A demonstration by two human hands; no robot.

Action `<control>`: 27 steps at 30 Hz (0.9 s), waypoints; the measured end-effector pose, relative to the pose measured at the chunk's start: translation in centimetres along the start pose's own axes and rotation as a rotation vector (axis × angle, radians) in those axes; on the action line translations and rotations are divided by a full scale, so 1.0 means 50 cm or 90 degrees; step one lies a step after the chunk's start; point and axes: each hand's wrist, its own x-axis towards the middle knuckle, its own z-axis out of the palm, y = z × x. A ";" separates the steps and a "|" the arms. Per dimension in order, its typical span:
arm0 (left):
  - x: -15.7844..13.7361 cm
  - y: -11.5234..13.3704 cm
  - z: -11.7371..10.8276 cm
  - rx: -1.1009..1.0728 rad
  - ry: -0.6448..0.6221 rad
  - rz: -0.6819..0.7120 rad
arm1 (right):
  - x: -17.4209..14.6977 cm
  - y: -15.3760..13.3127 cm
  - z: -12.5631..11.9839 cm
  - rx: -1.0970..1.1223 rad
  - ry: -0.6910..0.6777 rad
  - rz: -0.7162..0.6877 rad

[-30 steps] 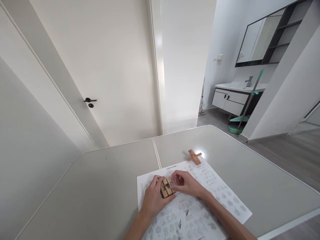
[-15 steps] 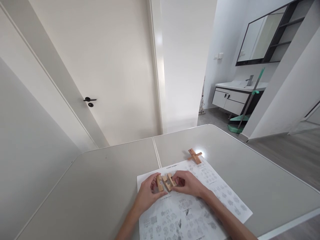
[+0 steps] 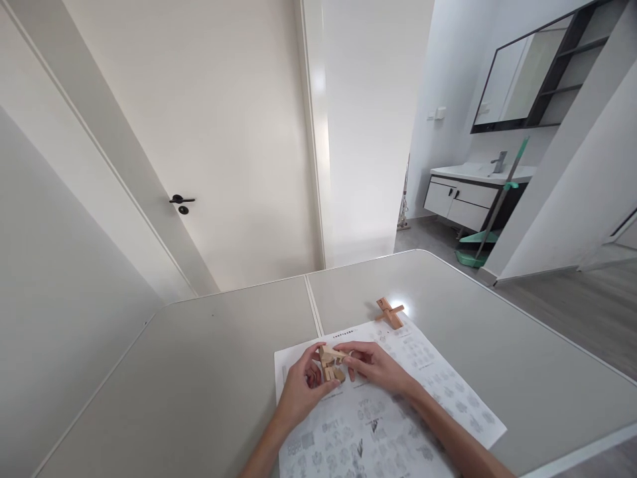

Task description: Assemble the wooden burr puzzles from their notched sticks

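Note:
Several notched wooden puzzle pieces [image 3: 329, 366] are bunched between my hands above the printed sheet [image 3: 343, 415]. My left hand [image 3: 304, 382] is closed around their left side, thumb below and fingers above. With thumb and fingertips, my right hand [image 3: 371, 364] pinches a wooden puzzle piece [image 3: 339, 355] that lies tilted across the top of the group. Fingers cover parts of the pieces, so how they interlock cannot be made out. Beyond my right hand, crossed wooden pieces [image 3: 389, 313] rest at the sheet's far edge.
The grey table [image 3: 199, 378] has a pale seam [image 3: 313, 305] running to its far edge. A closed door [image 3: 239, 153] stands behind it. At the right are a washbasin cabinet [image 3: 462, 199], a mirror [image 3: 522, 73] and a green dustpan [image 3: 472, 257] with a long handle.
The pieces, earlier side by side and upright with gaps, are now bunched together. My right hand has tilted one piece over the top of the others.

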 end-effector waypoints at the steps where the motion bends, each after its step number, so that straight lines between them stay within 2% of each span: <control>1: -0.001 0.001 0.002 -0.002 -0.003 -0.001 | 0.000 0.000 0.002 -0.003 -0.003 -0.003; 10: -0.005 0.003 0.010 -0.043 -0.013 -0.004 | 0.003 0.017 0.015 -0.060 0.051 -0.029; 22: -0.010 0.004 0.009 -0.086 -0.041 0.015 | 0.001 0.014 0.019 -0.064 0.059 -0.020; 27: -0.010 0.005 0.008 -0.108 -0.050 0.019 | 0.001 0.019 0.021 -0.087 0.051 -0.045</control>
